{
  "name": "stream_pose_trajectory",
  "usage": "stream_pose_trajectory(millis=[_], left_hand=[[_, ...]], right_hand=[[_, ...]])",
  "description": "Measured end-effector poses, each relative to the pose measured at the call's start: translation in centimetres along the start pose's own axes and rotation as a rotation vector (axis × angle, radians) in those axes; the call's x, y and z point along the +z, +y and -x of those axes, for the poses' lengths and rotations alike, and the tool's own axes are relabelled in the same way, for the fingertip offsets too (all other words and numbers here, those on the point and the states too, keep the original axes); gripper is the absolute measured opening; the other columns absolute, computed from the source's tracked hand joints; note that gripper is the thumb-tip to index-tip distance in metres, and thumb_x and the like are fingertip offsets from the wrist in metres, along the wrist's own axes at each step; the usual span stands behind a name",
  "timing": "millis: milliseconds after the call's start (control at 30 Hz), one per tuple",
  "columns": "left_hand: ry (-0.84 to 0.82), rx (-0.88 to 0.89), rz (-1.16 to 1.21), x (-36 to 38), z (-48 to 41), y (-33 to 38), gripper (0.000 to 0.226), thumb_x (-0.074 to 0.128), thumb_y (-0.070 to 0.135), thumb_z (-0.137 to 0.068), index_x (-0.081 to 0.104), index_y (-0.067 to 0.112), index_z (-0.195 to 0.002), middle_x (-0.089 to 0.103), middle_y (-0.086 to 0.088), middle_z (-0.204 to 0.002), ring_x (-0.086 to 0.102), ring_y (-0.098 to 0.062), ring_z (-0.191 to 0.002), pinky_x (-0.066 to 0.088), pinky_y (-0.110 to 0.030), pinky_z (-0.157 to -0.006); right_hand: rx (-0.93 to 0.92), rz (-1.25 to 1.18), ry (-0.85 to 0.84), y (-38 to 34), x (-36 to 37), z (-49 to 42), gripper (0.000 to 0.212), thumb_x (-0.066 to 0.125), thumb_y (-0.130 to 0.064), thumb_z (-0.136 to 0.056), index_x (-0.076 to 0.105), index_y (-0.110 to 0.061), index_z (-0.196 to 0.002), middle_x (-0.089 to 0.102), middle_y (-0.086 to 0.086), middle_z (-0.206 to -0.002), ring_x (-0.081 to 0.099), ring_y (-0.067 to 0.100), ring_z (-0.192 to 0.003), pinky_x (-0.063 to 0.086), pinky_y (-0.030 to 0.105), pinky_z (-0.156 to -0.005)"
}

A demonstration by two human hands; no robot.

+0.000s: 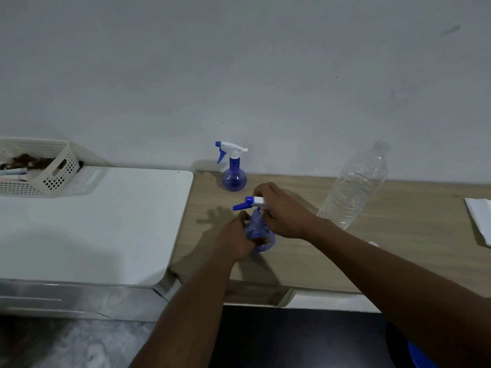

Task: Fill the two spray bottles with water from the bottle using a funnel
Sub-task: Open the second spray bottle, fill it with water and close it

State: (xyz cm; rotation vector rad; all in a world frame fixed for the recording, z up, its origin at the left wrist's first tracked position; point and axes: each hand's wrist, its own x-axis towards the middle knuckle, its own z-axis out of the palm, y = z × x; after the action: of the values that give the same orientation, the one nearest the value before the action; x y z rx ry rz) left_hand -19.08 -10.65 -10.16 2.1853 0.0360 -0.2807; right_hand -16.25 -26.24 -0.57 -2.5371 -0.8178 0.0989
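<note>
A blue spray bottle (259,233) stands on the wooden table (398,235) in front of me. My left hand (235,239) grips its round body from the left. My right hand (281,211) is closed over its white and blue trigger head (251,202). A second blue spray bottle (233,168) with its white trigger head on stands upright by the wall. A clear plastic water bottle (356,184), partly full and without a cap, stands to the right. I see no funnel.
A white cabinet top (93,221) adjoins the table on the left, with a white perforated basket (37,168) of items at its back. White paper (481,219) lies at the far right. A small white cap (373,244) sits by my right forearm.
</note>
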Motion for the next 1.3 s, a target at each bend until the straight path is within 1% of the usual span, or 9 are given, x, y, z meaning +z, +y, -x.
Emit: stream_pose_trajectory(millis=[133, 300, 433, 600, 700, 800, 967, 1100, 1300], left_hand=[[-0.012, 0.005, 0.015, 0.1, -0.2, -0.2, 0.054, 0.088, 0.038, -0.074, 0.052, 0.025, -0.112, 0.063, 0.011, -0.101, 0.061, -0.007, -0.089, 0.042, -0.016, -0.071], [-0.026, -0.012, 0.02, 0.2, -0.4, -0.3, 0.059, 0.087, 0.039, -0.075, 0.053, 0.022, -0.119, 0.06, 0.013, -0.102, 0.063, -0.012, -0.098, 0.046, -0.024, -0.082], [-0.014, 0.006, -0.007, 0.2, -0.3, -0.2, 0.057, 0.087, 0.04, -0.075, 0.051, 0.025, -0.116, 0.057, 0.016, -0.099, 0.056, -0.004, -0.088, 0.039, -0.014, -0.072], [-0.016, -0.001, -0.011, 0.4, -0.5, -0.4, 0.066, 0.088, 0.04, -0.073, 0.052, 0.022, -0.125, 0.058, 0.012, -0.108, 0.057, -0.007, -0.097, 0.044, -0.026, -0.087], [0.001, -0.011, -0.013, 0.5, -0.7, -0.8, 0.066, 0.09, 0.044, -0.068, 0.053, 0.024, -0.12, 0.062, 0.01, -0.109, 0.062, -0.013, -0.1, 0.052, -0.036, -0.092], [-0.008, -0.008, -0.057, 0.6, -0.8, -0.7, 0.066, 0.088, 0.039, -0.074, 0.051, 0.022, -0.126, 0.06, 0.008, -0.111, 0.063, -0.017, -0.105, 0.05, -0.032, -0.091], [-0.091, -0.005, -0.056, 0.7, -1.0, -1.0, 0.05, 0.075, 0.024, -0.091, 0.049, 0.011, -0.131, 0.059, -0.001, -0.118, 0.056, -0.006, -0.094, 0.046, -0.014, -0.077], [-0.014, -0.049, -0.035, 0.9, -0.7, -0.7, 0.077, 0.085, 0.051, -0.067, 0.05, 0.022, -0.129, 0.062, 0.005, -0.117, 0.062, -0.015, -0.105, 0.054, -0.039, -0.095], [-0.027, -0.015, -0.004, 1.0, -0.8, -0.6, 0.059, 0.087, 0.038, -0.075, 0.051, 0.022, -0.119, 0.059, 0.012, -0.101, 0.061, -0.012, -0.095, 0.043, -0.026, -0.081]], right_hand=[[0.09, 0.015, -0.075, -0.3, -1.0, -1.2, 0.044, 0.057, -0.011, -0.092, 0.042, -0.018, -0.132, 0.055, 0.005, -0.12, 0.05, 0.017, -0.088, 0.034, 0.024, -0.065], [0.075, 0.164, -0.109, -0.7, -0.6, -1.2, 0.059, 0.061, -0.019, -0.094, 0.028, -0.02, -0.144, 0.054, 0.009, -0.122, 0.057, 0.023, -0.087, 0.046, 0.033, -0.07], [0.06, 0.218, -0.125, -0.4, -0.6, -0.9, 0.079, 0.071, -0.021, -0.088, 0.019, -0.024, -0.147, 0.05, 0.006, -0.12, 0.058, 0.021, -0.086, 0.047, 0.03, -0.069], [0.058, 0.236, -0.016, -0.4, -0.1, -1.1, 0.066, 0.069, -0.035, -0.09, 0.03, -0.019, -0.14, 0.058, 0.009, -0.12, 0.058, 0.022, -0.089, 0.043, 0.03, -0.07], [0.005, 0.238, 0.006, -0.4, 0.1, -0.9, 0.066, 0.071, -0.028, -0.087, 0.032, -0.019, -0.14, 0.055, 0.007, -0.118, 0.052, 0.02, -0.095, 0.044, 0.031, -0.075], [0.031, 0.237, -0.002, -0.3, -0.1, -1.0, 0.059, 0.068, -0.025, -0.09, 0.034, -0.019, -0.137, 0.06, 0.009, -0.116, 0.059, 0.025, -0.093, 0.052, 0.041, -0.078], [0.011, 0.261, 0.054, -0.2, 0.4, -0.8, 0.062, 0.069, -0.027, -0.088, 0.035, -0.017, -0.138, 0.057, 0.007, -0.117, 0.05, 0.018, -0.092, 0.041, 0.031, -0.075], [0.053, 0.233, 0.029, 0.0, 0.3, -0.9, 0.052, 0.068, -0.032, -0.091, 0.037, -0.015, -0.13, 0.063, 0.011, -0.114, 0.062, 0.027, -0.088, 0.051, 0.038, -0.073], [0.058, 0.229, 0.031, 0.0, 0.4, -0.6, 0.047, 0.066, -0.023, -0.09, 0.039, -0.016, -0.129, 0.059, 0.008, -0.113, 0.053, 0.022, -0.085, 0.04, 0.033, -0.069]])
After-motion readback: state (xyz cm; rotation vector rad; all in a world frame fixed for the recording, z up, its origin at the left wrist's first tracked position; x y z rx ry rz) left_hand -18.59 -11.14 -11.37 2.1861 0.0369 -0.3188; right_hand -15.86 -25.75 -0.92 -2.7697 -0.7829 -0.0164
